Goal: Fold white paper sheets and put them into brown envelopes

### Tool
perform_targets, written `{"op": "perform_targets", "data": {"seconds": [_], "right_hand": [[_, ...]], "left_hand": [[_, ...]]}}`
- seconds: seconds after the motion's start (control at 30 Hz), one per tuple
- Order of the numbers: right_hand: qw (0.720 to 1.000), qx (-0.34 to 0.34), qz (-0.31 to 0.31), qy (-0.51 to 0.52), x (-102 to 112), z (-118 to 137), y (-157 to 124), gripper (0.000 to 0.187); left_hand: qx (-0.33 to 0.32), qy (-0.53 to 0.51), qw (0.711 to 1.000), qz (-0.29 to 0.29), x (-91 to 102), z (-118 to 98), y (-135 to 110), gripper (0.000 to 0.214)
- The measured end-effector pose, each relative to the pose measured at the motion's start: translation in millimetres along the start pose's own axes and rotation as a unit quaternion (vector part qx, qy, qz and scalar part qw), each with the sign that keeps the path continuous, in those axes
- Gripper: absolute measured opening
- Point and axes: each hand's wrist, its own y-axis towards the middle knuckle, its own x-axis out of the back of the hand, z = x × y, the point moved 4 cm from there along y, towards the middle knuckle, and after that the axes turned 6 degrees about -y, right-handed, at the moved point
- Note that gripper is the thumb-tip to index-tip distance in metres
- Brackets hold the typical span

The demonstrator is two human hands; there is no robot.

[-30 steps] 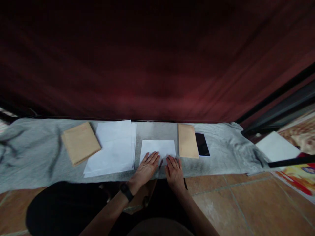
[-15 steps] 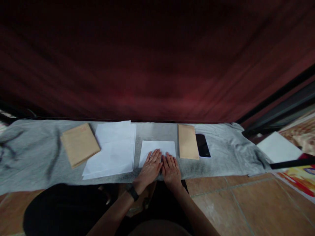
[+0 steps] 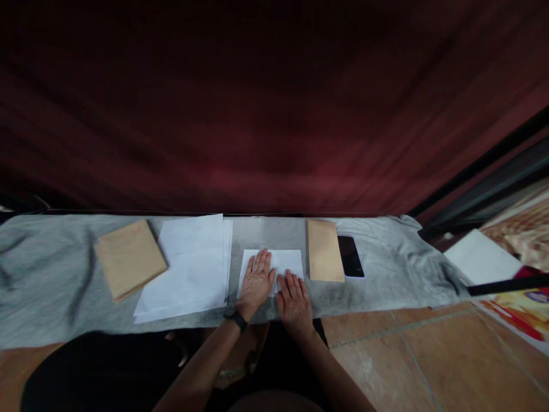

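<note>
Lying flat, fingers slightly spread, the left hand (image 3: 256, 284) and right hand (image 3: 297, 309) press a small white paper (image 3: 282, 261) onto the grey cloth (image 3: 268, 233). At nine o'clock — larger white sheets (image 3: 186, 272), then a brown paper stack (image 3: 131, 260); at two — a tan envelope (image 3: 325, 252), phone (image 3: 351, 257) just beyond.

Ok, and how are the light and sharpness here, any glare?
Head view: dim, with the dark red backdrop nearly black at the top; head view: left hand and right hand look slightly soft; head view: no bright glare on the smartphone.
</note>
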Motion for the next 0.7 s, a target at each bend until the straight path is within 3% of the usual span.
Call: {"op": "perform_targets", "data": {"seconds": [0.23, 0.53, 0.7], "right_hand": [[1.0, -0.015, 0.008, 0.021, 1.6, 0.0, 4.5, 0.047], [0.997, -0.008, 0.037, 0.064, -15.2, 11.5, 63.2, 0.046], [0.998, 0.011, 0.043, 0.042, -25.3, 13.1, 72.9, 0.044]], "left_hand": [[0.022, 0.005, 0.999, -0.031, 0.1, 10.4, -7.4, 0.061], [0.013, 0.031, 0.999, 0.006, 1.6, 10.6, -7.4, 0.056], [0.009, 0.036, 0.999, -0.011, 0.9, 9.8, -9.0, 0.056]]}}
